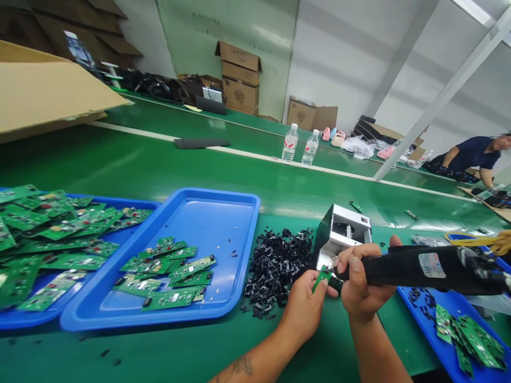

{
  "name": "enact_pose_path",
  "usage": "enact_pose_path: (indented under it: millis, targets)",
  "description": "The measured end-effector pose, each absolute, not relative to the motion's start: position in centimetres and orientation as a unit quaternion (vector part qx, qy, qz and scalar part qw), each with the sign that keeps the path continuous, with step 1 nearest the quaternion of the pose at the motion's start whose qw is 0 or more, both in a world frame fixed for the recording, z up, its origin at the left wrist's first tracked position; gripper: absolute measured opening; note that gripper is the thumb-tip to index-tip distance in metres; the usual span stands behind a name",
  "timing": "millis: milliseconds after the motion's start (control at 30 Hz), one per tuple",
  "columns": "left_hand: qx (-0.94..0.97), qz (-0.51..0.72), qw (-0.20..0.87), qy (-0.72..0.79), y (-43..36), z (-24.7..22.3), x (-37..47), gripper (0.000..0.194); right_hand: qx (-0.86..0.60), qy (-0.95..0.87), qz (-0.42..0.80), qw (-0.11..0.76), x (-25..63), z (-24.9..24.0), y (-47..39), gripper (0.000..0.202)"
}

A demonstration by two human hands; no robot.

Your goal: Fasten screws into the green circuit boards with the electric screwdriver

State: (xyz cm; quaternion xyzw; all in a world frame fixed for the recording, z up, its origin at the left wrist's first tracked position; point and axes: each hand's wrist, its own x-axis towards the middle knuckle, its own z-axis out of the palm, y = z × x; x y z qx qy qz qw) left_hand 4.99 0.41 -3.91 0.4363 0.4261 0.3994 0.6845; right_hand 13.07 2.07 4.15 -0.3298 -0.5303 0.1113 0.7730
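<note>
Between the thumb and fingers of my left hand (305, 303) is a small green circuit board (321, 277). My right hand (361, 284) is wrapped round a black electric screwdriver (403, 270), held nearly level with its tip end toward the board. Whether the tip touches the board cannot be seen, as my fingers cover it. Just behind both hands stands a white and black screw feeder (343, 231). To the left of my left hand lies a heap of small black plastic parts (275, 266).
A blue tray (250, 239) holds several circuit boards, and another blue tray (32, 321) at far left is piled with more. On the right, a third blue tray (429, 332) carries boards and black parts. Two water bottles (290, 143) stand farther back. A person (475, 151) works at far right.
</note>
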Motion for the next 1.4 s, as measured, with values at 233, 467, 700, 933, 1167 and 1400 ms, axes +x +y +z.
enact_pose_path:
  millis: [233,467,700,933,1167,1400]
  targets:
    - [0.426,0.408,0.684,0.429,0.5,-3.9,5.1,0.037,-0.361,-0.576,0.129,0.722,13.3,3.1,2.2,0.053]
    - [0.429,0.409,0.682,0.428,0.7,-3.8,5.2,0.035,-0.412,-0.577,0.164,0.685,13.5,2.3,3.0,0.049]
    - [0.503,0.318,0.692,0.409,1.0,-3.0,3.1,0.03,-0.419,-0.5,0.14,0.744,16.3,3.3,1.3,0.036]
    - [0.633,0.24,0.58,0.452,3.5,0.6,-1.9,0.027,-0.629,-0.455,-0.043,0.629,23.9,0.1,-2.3,0.084]
    - [0.726,0.279,0.412,0.474,12.8,2.8,-0.3,0.027,-0.663,-0.509,-0.122,0.535,23.5,-3.3,-4.1,0.082]
    - [0.739,0.301,0.304,0.521,18.6,2.7,-1.3,0.063,-0.577,-0.718,-0.043,0.386,18.9,-4.7,-5.8,0.015]
